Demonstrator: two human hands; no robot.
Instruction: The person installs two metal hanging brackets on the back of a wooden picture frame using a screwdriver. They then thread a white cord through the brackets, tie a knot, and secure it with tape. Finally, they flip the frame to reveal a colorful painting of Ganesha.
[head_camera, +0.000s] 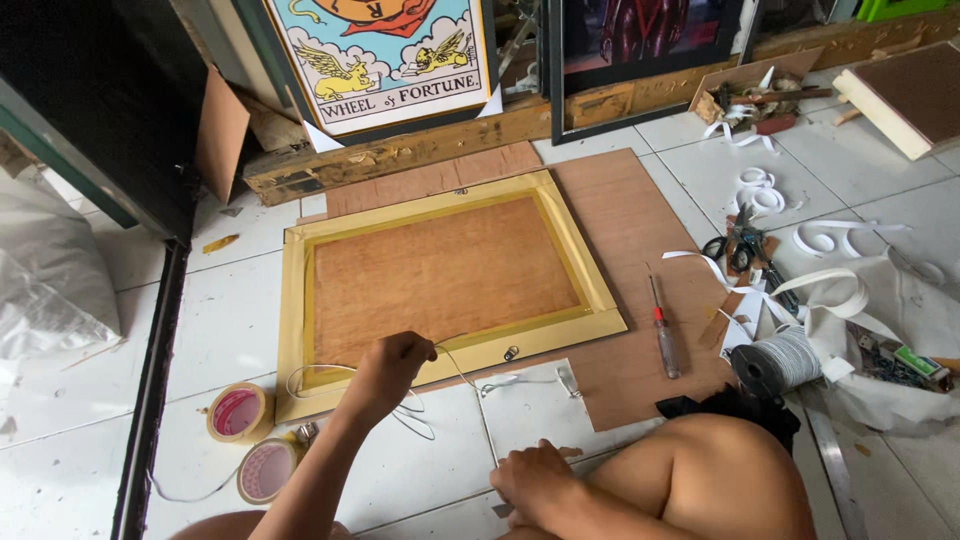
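Note:
A picture frame lies face down on the tiled floor, its brown backing board edged with yellow tape. My left hand hovers over the frame's near edge, pinching a thin white wire. The wire runs past a small metal hanger ring and down the floor to my right hand, which is closed on it next to my bare knee. Slack loops of the same wire lie by the frame's near left corner.
Two tape rolls sit at the near left. A plywood sheet under the frame holds a screwdriver. To the right lie a grey wire spool, scissors and white strips. Framed pictures lean at the back.

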